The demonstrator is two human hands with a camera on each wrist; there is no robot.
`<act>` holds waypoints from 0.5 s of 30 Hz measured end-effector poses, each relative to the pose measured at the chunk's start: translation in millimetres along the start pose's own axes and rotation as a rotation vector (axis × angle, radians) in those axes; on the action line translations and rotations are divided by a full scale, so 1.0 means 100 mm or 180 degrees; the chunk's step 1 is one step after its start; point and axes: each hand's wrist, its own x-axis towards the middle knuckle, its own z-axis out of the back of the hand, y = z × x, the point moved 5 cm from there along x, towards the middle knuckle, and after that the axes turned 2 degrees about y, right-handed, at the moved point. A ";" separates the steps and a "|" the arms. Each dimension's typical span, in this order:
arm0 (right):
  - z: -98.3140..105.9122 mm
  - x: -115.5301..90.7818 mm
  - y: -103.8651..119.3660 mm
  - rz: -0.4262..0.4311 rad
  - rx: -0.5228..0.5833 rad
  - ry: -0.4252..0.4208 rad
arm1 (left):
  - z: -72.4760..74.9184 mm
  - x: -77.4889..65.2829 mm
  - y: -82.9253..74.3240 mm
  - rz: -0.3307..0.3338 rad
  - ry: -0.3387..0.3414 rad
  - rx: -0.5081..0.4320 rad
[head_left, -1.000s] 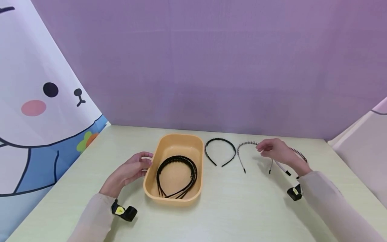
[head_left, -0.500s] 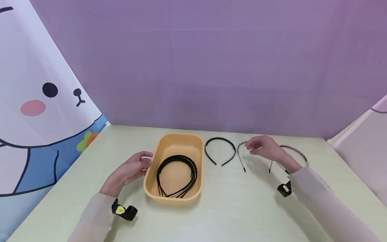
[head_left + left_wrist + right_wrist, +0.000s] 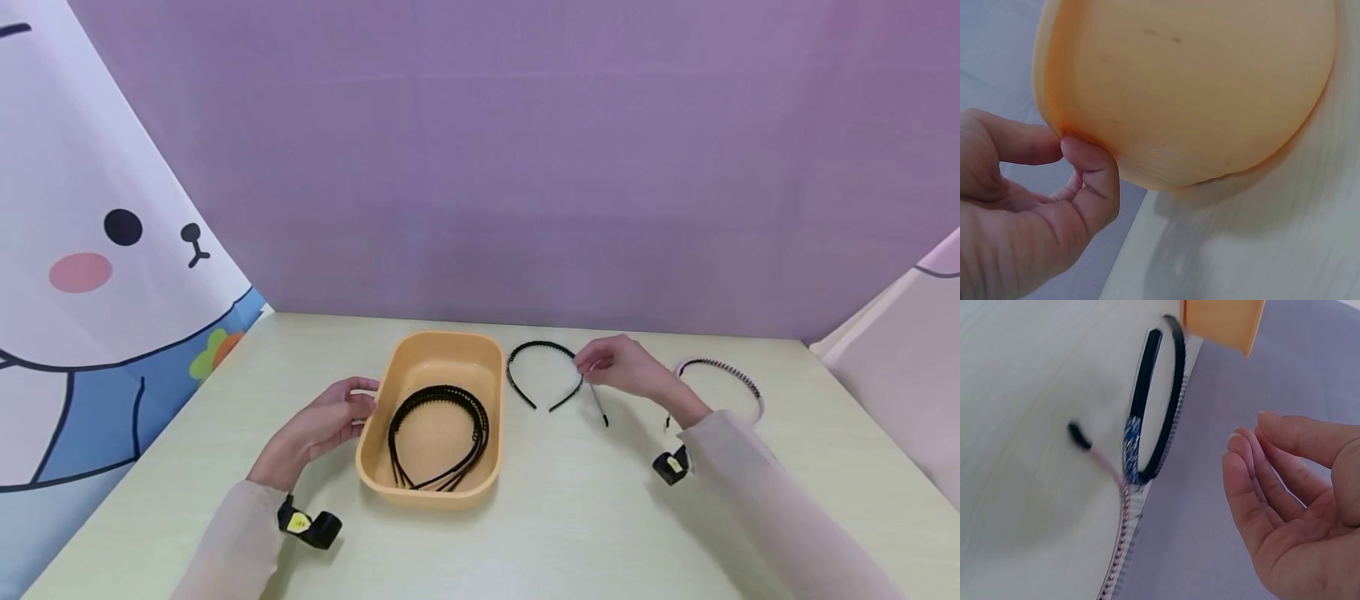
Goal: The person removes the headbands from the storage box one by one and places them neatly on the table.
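My left hand pinches the left rim of an orange plastic tub; the left wrist view shows thumb and fingertip on its edge. Several black headbands lie nested inside. Right of the tub lies a black headband, with a blue-and-white speckled part in the right wrist view. My right hand hovers above a pale pink toothed headband, fingers bent loosely and holding nothing. In the head view it covers most of that headband, leaving a black-tipped end visible.
A second pale toothed headband lies farther right, partly behind the right wrist. A purple cloth stands along the table's back edge. Cartoon-printed cloth is at the left. Pale tabletop extends in front.
My right hand has moved left, from above the pale headbands to the side nearest the black headband, uncovering the far-right headband. My left hand and the tub have stayed in place.
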 end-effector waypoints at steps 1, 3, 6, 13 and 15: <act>-0.02 0.01 0.02 -0.0017 0.0026 0.0023 | 0.00 0.00 0.00 0.0000 -0.0001 0.0001; -0.06 0.03 0.07 -0.0033 0.0059 0.0060 | 0.00 0.00 0.00 -0.0005 -0.0001 0.0003; -0.12 0.06 0.13 0.0021 0.0070 0.0096 | 0.00 0.00 0.00 -0.0016 0.0000 0.0007; -0.25 0.15 0.25 0.0133 0.0052 0.0108 | 0.00 0.00 0.00 -0.0011 -0.0004 0.0017; -0.29 0.17 0.29 0.0138 0.0041 0.0132 | 0.00 0.01 0.00 -0.0012 -0.0004 0.0023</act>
